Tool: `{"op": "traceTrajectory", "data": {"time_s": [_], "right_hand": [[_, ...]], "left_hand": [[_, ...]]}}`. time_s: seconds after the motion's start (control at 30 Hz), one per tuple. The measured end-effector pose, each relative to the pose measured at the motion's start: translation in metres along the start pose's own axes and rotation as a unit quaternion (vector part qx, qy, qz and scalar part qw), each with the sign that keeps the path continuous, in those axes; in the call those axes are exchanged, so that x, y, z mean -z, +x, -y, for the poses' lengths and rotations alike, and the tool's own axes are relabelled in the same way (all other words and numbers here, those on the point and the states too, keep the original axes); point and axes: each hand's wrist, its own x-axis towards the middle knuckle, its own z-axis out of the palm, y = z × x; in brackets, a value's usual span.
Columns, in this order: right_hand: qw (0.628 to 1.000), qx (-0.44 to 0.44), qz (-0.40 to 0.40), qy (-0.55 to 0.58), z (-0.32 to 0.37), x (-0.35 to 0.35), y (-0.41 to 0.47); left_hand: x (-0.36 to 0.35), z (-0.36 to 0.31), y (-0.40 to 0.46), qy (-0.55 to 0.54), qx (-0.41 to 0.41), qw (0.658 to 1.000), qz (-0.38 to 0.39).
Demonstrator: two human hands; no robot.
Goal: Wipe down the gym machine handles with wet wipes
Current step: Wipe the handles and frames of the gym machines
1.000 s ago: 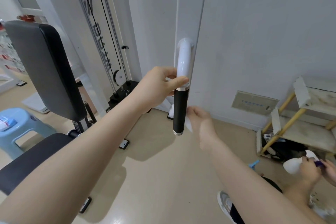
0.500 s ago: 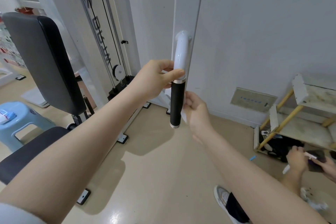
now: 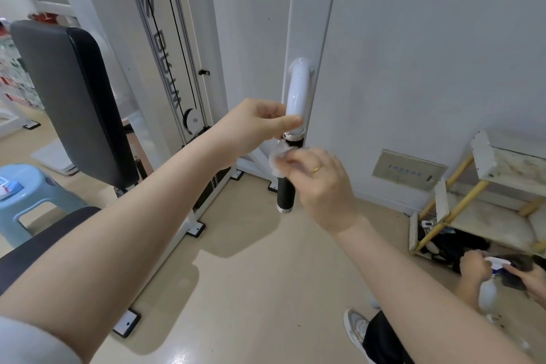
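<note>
A gym machine handle (image 3: 286, 193) hangs from a white upright post: a white curved tube above, a chrome ring, then a black grip with a chrome end cap. My left hand (image 3: 257, 124) pinches the white tube just above the chrome ring. My right hand (image 3: 320, 183) presses a crumpled white wet wipe (image 3: 277, 158) around the upper part of the black grip; the hand hides the grip's middle. Only the grip's lower end shows below my fingers.
A black padded bench backrest (image 3: 68, 97) and seat stand at the left, with a light blue stool (image 3: 32, 189) beside them. The white cable tower (image 3: 165, 47) rises behind. At the lower right, another person's hands (image 3: 475, 266) hold a spray bottle near a wooden shelf (image 3: 484, 207).
My right hand has moved from the right side of the black grip up to its upper part, and the wipe is now wrapped over the front. My left hand still holds the white tube.
</note>
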Motion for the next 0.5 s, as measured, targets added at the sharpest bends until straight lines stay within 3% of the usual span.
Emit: {"op": "traceTrajectory", "data": {"time_s": [0.07,0.13,0.2,0.27,0.37,0.5], "right_hand": [[0.977,0.139,0.072,-0.146,-0.004,-0.007,-0.015],[0.932,0.252,0.161,-0.207,-0.007,-0.012,-0.037],[0.895,0.333,0.198,-0.223,-0.012,-0.006,-0.032],[0.887,0.345,0.184,-0.247,-0.018,0.001,-0.003],[0.897,0.289,0.171,-0.289,-0.018,0.007,0.021],[0.81,0.38,0.317,-0.316,-0.007,-0.011,-0.028]], "left_hand": [[0.002,-0.002,0.0,0.019,0.004,1.0,0.014],[0.003,-0.003,0.0,0.033,0.006,0.999,0.023],[0.001,-0.005,0.0,0.042,0.0,0.999,0.023],[0.0,-0.007,0.0,0.041,-0.006,0.999,0.024],[-0.001,-0.008,0.002,0.041,-0.002,0.999,0.033],[-0.002,-0.008,0.004,0.039,-0.007,0.999,0.033]]}}
